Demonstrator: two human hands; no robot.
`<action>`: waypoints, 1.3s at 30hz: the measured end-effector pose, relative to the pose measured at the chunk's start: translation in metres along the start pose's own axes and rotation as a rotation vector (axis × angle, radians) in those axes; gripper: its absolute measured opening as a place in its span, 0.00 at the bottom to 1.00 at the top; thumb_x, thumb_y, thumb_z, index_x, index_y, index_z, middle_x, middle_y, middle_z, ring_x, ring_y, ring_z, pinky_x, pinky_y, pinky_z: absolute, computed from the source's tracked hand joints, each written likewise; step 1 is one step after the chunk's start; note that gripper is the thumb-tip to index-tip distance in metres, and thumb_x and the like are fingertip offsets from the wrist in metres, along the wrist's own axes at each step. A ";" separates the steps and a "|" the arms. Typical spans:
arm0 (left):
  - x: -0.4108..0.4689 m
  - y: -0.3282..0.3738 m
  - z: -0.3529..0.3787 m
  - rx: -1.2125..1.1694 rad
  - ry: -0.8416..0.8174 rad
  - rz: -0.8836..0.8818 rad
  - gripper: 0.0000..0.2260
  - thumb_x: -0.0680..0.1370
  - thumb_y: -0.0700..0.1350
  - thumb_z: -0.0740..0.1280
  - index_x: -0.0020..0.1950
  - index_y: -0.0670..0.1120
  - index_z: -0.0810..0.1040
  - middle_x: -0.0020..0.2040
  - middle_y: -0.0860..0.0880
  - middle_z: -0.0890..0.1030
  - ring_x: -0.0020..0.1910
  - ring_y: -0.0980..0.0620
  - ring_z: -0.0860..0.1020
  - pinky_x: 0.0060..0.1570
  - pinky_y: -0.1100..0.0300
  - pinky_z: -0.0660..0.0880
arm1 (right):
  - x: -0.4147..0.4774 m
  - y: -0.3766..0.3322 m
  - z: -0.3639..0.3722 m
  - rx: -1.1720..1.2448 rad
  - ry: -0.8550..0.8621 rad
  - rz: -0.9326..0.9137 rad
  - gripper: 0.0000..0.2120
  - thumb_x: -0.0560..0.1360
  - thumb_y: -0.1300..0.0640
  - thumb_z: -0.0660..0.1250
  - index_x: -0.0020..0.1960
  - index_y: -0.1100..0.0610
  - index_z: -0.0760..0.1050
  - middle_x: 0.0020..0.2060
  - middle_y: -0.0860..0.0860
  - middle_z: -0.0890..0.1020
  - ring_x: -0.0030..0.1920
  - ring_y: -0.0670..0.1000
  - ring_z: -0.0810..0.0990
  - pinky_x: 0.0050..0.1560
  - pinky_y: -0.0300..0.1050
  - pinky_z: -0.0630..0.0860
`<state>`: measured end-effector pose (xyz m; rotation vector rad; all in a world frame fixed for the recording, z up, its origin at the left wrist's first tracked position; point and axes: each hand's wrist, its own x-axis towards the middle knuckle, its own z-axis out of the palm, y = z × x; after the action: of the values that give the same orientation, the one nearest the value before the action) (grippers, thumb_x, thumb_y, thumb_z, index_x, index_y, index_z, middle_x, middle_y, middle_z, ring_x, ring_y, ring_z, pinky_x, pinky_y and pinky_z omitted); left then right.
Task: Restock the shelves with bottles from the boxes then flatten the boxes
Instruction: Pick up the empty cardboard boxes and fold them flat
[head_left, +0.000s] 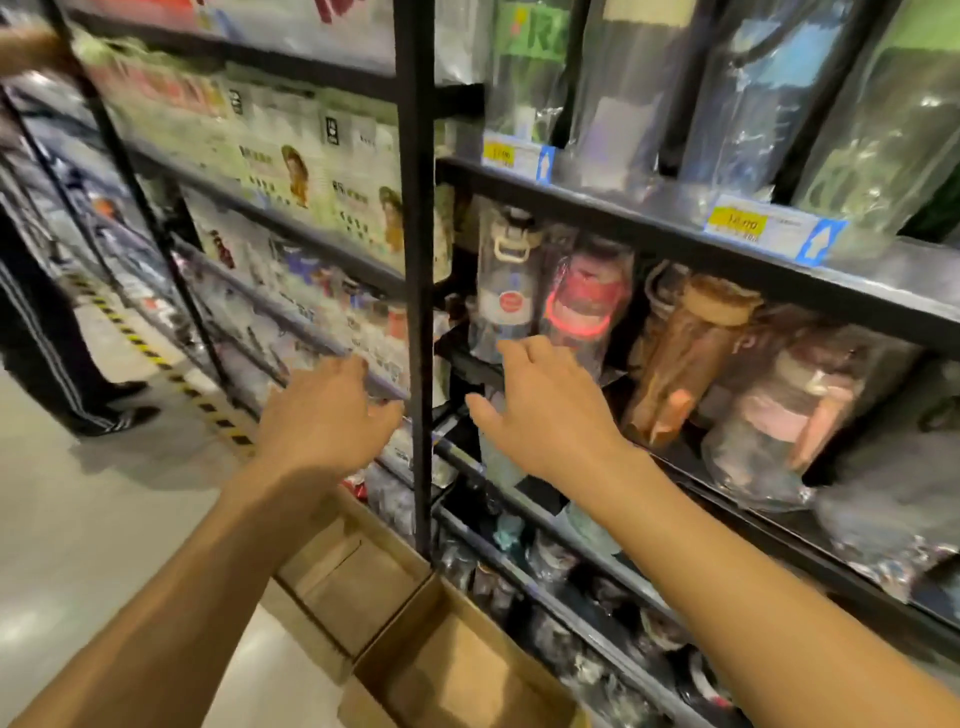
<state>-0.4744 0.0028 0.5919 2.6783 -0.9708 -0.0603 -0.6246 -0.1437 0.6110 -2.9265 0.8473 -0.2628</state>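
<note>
Left of the black post (418, 260), the left hand (327, 410) is reaching forward, fingers loosely spread, holding nothing. At the post's foot, two open cardboard boxes (452, 660) are sitting on the floor. Right of the post, the right hand (540, 410) is hovering, fingers spread and empty, before wrapped bottles (587, 306) lying on the shelf (753, 514).

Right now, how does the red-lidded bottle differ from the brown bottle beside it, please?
The red-lidded bottle looks shorter, with a bright red ring; the brown bottle is taller and slimmer with a tan lid. The red-lidded bottle sits nearer the right hand; the brown bottle is further right. Both are plastic-wrapped.
</note>
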 end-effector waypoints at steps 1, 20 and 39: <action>-0.006 -0.014 0.012 0.003 -0.033 -0.042 0.29 0.80 0.65 0.62 0.76 0.49 0.69 0.72 0.46 0.74 0.67 0.41 0.75 0.60 0.45 0.76 | -0.004 -0.004 0.015 0.002 -0.039 -0.003 0.31 0.83 0.38 0.59 0.77 0.58 0.63 0.69 0.57 0.71 0.67 0.63 0.70 0.65 0.59 0.72; -0.155 -0.106 0.337 -0.111 -0.744 -0.425 0.27 0.81 0.63 0.62 0.73 0.46 0.70 0.68 0.44 0.76 0.66 0.40 0.75 0.61 0.47 0.75 | -0.119 0.044 0.321 -0.018 -0.799 0.286 0.32 0.80 0.40 0.63 0.76 0.59 0.65 0.71 0.60 0.70 0.71 0.64 0.70 0.68 0.58 0.73; -0.290 -0.027 0.773 -0.476 -0.727 -1.242 0.42 0.76 0.65 0.70 0.80 0.46 0.56 0.75 0.43 0.71 0.71 0.37 0.72 0.65 0.41 0.72 | -0.199 0.265 0.700 -0.053 -1.016 0.177 0.32 0.80 0.41 0.65 0.76 0.59 0.63 0.72 0.60 0.69 0.72 0.64 0.68 0.67 0.58 0.71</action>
<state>-0.7873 0.0081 -0.1722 2.3324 0.6641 -1.3438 -0.7978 -0.2379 -0.1381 -2.4390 0.8706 1.1474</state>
